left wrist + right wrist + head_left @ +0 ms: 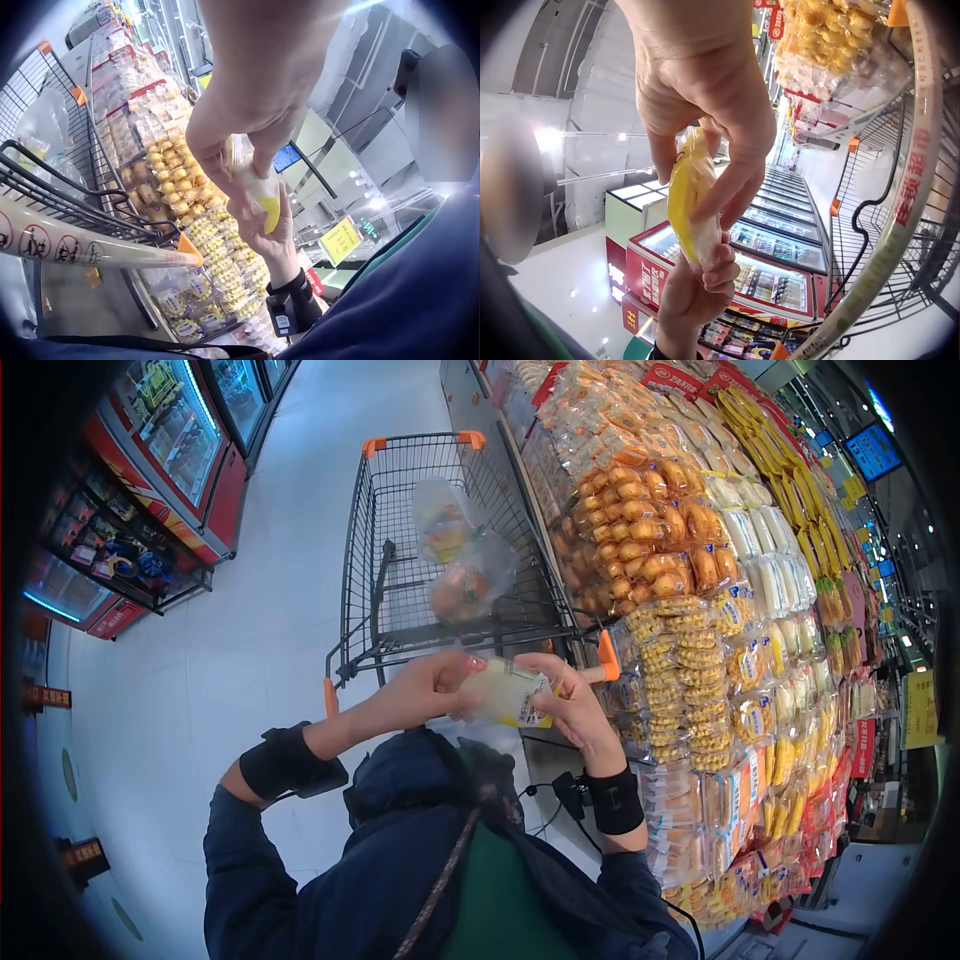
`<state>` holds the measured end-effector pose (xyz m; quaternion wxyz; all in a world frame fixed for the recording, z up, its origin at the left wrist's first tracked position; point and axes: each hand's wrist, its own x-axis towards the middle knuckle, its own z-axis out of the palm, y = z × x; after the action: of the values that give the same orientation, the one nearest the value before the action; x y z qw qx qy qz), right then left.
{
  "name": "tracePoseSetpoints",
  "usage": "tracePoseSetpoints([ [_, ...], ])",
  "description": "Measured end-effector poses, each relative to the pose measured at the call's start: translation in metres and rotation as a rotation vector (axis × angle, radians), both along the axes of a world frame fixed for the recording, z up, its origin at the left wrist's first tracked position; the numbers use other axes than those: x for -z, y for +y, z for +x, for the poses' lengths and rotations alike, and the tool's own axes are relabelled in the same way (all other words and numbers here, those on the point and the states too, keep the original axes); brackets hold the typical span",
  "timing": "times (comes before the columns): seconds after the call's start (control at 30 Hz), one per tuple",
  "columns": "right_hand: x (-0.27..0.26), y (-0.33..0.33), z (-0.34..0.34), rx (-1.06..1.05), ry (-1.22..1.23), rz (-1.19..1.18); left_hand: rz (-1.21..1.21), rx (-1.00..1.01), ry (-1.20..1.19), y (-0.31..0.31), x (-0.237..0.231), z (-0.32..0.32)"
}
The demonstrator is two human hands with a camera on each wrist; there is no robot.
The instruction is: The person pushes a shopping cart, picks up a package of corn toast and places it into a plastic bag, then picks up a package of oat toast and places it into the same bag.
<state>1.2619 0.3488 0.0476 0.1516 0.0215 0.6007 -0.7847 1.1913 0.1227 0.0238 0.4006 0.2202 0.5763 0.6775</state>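
Bright store light, warped edges

Cool white light fills the head view, its black corners curving the shelves. Lamps flare at the left wrist view's lower right and the right wrist view's left. Smudged blurs cover both wrist views' outer sides.

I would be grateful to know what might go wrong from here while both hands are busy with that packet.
The clear-and-yellow plastic packet might slip or tear, as only the left hand and right hand hold it up. The black wire shopping cart with orange corners could roll, since neither hand grips its handle. The right arm might brush the stacked, bagged golden buns alongside.
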Motion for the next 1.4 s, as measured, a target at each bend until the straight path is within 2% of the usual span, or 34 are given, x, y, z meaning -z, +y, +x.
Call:
tracePoseSetpoints([
  [0.13, 0.005, -0.022, -0.004, -0.070, -0.118, 0.086, -0.117, 0.037, 0.033, -0.015, 0.007, 0.001],
  [0.23, 0.008, -0.032, -0.010, -0.091, -0.026, 0.234, -0.159, 0.032, 0.063, -0.020, 0.009, 0.000],
  [0.33, 0.010, -0.032, -0.023, -0.080, -0.043, 0.220, -0.186, 0.015, 0.047, -0.022, 0.003, -0.007],
  [0.43, -0.002, -0.033, -0.045, -0.092, -0.012, 0.328, -0.239, 0.028, 0.199, -0.027, 0.007, -0.024],
  [0.47, -0.002, -0.029, -0.056, -0.059, 0.022, 0.361, -0.187, -0.015, 0.216, -0.027, 0.014, -0.031],
  [0.53, -0.002, -0.016, -0.085, 0.006, 0.089, 0.424, -0.314, -0.042, 0.287, -0.029, 0.020, -0.053],
  [0.6, 0.008, -0.001, -0.124, 0.151, 0.046, 0.337, -0.363, -0.073, 0.299, -0.028, 0.029, -0.080],
  [0.67, 0.034, 0.021, -0.172, 0.233, 0.128, 0.467, -0.419, -0.105, 0.454, -0.020, 0.044, -0.110],
  [0.7, 0.044, 0.028, -0.195, 0.274, 0.092, 0.501, -0.449, -0.119, 0.529, -0.015, 0.051, -0.125],
  [0.77, 0.095, 0.054, -0.243, 0.287, 0.223, 0.670, -0.543, -0.124, 0.606, 0.002, 0.064, -0.155],
  [0.83, 0.147, 0.070, -0.279, 0.288, 0.159, 0.800, -0.656, -0.107, 0.651, 0.022, 0.081, -0.184],
  [0.87, 0.162, 0.073, -0.294, 0.287, 0.126, 0.866, -0.746, -0.084, 0.510, 0.034, 0.091, -0.198],
  [0.9, 0.166, 0.066, -0.302, 0.298, 0.090, 1.005, -0.772, -0.103, 0.526, 0.047, 0.096, -0.210],
  [0.97, 0.174, 0.058, -0.314, 0.191, -0.111, 1.156, -0.833, -0.126, 0.554, 0.069, 0.111, -0.228],
  [1.0, 0.188, 0.059, -0.319, 0.149, -0.134, 1.178, -0.842, -0.111, 0.553, 0.079, 0.123, -0.237],
  [1.1, 0.221, 0.068, -0.341, 0.055, -0.199, 1.216, -0.828, -0.300, 0.506, 0.112, 0.164, -0.250],
  [1.13, 0.229, 0.070, -0.346, 0.046, -0.232, 1.205, -0.822, -0.425, 0.663, 0.124, 0.189, -0.251],
  [1.23, 0.259, 0.082, -0.357, 0.056, -0.249, 1.200, -0.878, -0.452, 0.681, 0.149, 0.206, -0.263],
  [1.33, 0.314, 0.099, -0.365, 0.028, -0.246, 1.187, -1.031, -0.438, 0.846, 0.165, 0.256, -0.269],
  [1.4, 0.334, 0.107, -0.369, -0.037, -0.273, 1.176, -1.100, -0.346, 0.843, 0.169, 0.255, -0.276],
])
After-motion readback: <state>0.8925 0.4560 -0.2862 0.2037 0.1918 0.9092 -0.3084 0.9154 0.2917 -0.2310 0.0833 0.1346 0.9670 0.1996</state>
